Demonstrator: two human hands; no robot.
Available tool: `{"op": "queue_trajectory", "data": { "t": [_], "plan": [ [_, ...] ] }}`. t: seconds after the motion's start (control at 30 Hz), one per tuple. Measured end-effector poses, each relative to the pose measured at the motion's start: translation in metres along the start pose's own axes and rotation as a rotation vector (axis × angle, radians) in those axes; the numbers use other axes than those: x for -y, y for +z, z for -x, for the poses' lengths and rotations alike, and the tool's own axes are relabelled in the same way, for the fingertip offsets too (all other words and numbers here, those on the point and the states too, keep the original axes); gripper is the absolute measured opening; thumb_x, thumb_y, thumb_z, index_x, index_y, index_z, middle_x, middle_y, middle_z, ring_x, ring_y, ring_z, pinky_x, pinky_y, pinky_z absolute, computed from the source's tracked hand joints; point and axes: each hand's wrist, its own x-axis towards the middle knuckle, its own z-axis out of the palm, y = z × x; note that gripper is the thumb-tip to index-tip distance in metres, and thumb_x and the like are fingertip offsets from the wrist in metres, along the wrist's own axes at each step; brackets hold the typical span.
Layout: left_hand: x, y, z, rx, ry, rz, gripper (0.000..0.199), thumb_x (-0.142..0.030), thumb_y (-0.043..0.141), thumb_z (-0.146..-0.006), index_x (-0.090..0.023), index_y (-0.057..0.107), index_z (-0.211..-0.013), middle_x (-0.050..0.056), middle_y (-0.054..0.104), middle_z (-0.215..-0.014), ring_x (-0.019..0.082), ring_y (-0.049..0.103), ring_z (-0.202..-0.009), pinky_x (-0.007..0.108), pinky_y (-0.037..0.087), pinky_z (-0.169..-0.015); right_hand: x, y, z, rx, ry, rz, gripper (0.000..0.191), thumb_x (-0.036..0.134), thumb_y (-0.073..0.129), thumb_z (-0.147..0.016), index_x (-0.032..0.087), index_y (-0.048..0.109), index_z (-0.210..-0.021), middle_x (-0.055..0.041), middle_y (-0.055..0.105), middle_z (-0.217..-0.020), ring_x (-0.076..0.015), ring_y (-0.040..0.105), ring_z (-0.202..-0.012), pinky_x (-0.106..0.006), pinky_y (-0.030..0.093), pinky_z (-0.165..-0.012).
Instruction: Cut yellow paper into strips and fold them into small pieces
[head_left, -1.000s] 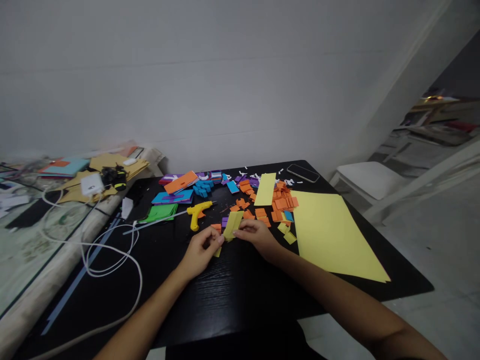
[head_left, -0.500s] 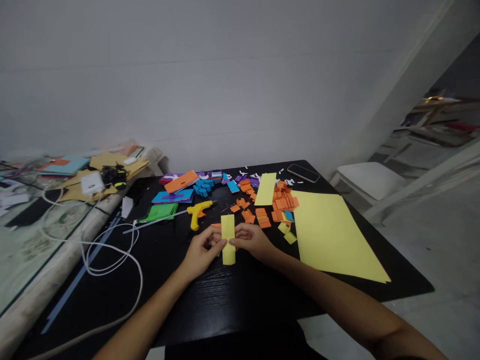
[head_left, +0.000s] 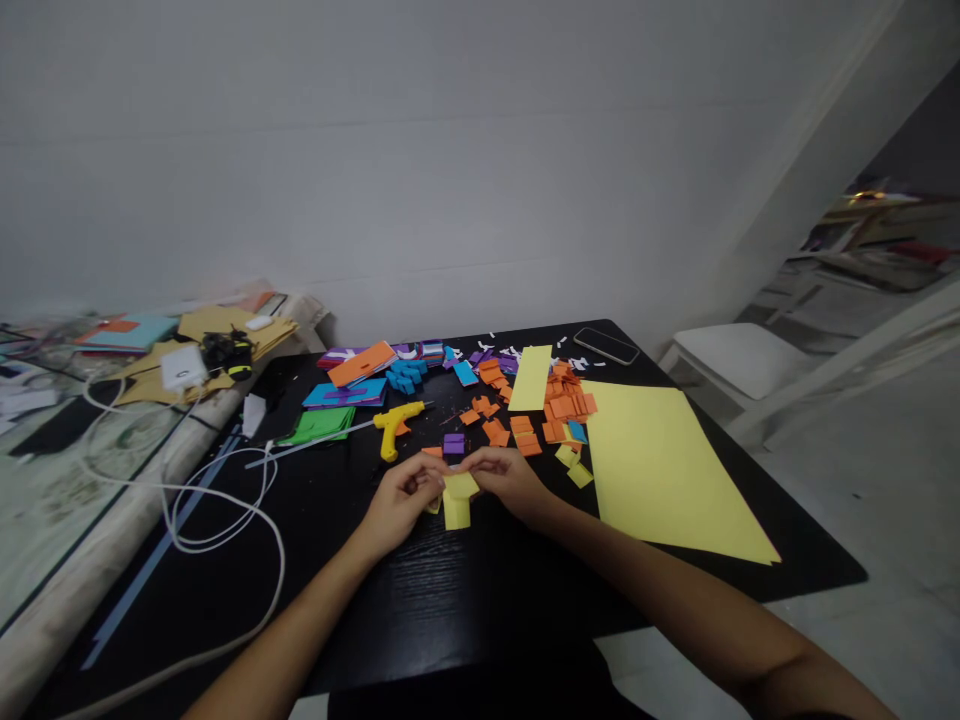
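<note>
A yellow paper strip [head_left: 457, 510] lies near the middle of the black table, its far part folded over toward me. My left hand [head_left: 406, 497] grips the fold's left side with thumb and fingers. At the fold's right side, the fingertips of my right hand [head_left: 504, 482] press on the same strip. Just beyond the fingers sits a small purple paper piece [head_left: 454, 444]. A bit of orange paper and another yellow piece show beside my left hand, partly hidden. Beyond that hand rests a yellow glue gun [head_left: 393, 428].
Orange paper pieces [head_left: 566, 405] are scattered beyond my right hand. Large yellow sheets [head_left: 667, 470] cover the table's right side. A phone [head_left: 607, 345] lies at the back right. Green paper [head_left: 319, 426], blue paper [head_left: 345, 393] and a white cable [head_left: 279, 540] are at the left.
The far end of the yellow strip has folded down toward me, uncovering the purple piece behind it. Both hands have stayed nearly in place, with their fingers now at the fold.
</note>
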Motion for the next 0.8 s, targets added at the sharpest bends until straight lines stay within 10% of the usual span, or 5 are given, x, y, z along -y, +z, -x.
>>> {"op": "queue_trajectory", "data": {
  "t": [0.4, 0.8],
  "plan": [
    [0.004, -0.002, 0.005, -0.049, 0.327, -0.452, 0.015, -0.024, 0.058, -0.092, -0.017, 0.071, -0.094, 0.005, 0.071, -0.085, 0.015, 0.065, -0.076, 0.025, 0.049, -0.070, -0.003, 0.000, 0.000, -0.041, -0.025, 0.119, 0.031, 0.038, 0.081, -0.071, 0.016, 0.071, -0.090, -0.0058, 0.075, -0.090, -0.0195, 0.071, -0.084, -0.036, 0.054, -0.084],
    [0.000, 0.002, 0.005, -0.039, 0.199, -0.399, 0.021, -0.035, 0.059, -0.092, -0.017, 0.069, -0.098, 0.003, 0.070, -0.081, 0.013, 0.063, -0.070, 0.021, 0.049, -0.062, -0.009, 0.005, 0.004, -0.092, -0.165, 0.152, 0.028, 0.036, 0.082, -0.071, 0.017, 0.073, -0.090, -0.0070, 0.076, -0.091, -0.0212, 0.073, -0.088, -0.037, 0.056, -0.088]
  ]
}}
